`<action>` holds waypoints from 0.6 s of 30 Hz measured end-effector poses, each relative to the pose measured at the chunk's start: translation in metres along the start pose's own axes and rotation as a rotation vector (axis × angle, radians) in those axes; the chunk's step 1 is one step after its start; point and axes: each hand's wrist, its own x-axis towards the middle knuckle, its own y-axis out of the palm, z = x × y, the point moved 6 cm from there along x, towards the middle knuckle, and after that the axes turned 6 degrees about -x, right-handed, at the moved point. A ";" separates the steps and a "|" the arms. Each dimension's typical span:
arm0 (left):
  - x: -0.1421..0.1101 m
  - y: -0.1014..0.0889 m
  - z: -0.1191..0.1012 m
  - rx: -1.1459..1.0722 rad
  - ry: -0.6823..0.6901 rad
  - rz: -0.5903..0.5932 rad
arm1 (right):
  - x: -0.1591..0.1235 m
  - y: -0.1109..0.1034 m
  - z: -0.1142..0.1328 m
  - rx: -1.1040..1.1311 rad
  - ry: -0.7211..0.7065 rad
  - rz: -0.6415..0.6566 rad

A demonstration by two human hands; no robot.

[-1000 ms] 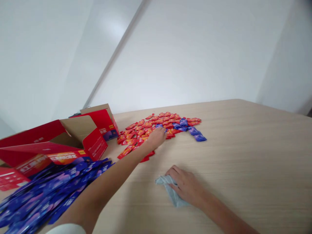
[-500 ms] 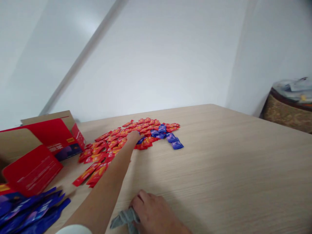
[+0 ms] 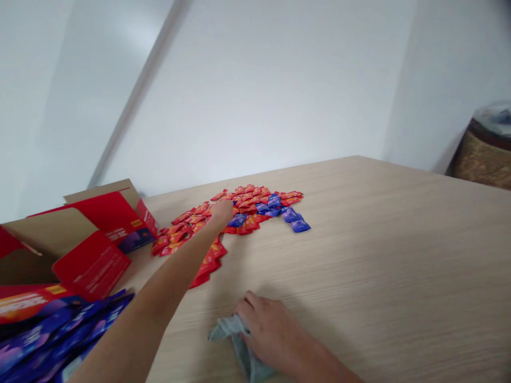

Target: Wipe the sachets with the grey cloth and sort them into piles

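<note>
My left hand reaches far across the table into a spread of small red-and-orange packets. Its fingers are hidden behind the back of the hand, so their grip does not show. Just right of it lies a blue-purple packet on top of the red ones. More blue packets lie farther right, and a short row of them ends on bare wood. Nearer to me, my right hand is closed around a crumpled grey-green cloth, low over the tabletop.
At left stands an open red cardboard box with its flaps out. Long blue packets lie in front of it, partly behind my left forearm. A white wall rises behind the table. A brown patterned container stands beyond its right edge.
The view has shifted, so the packets and box sit farther right in it. My left hand has drawn slightly off the blue packet, which shows more fully. The cloth appears more spread out.
</note>
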 end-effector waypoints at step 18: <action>-0.357 0.029 0.031 -1.063 0.000 0.375 | -0.007 -0.023 -0.072 -0.006 0.200 -0.009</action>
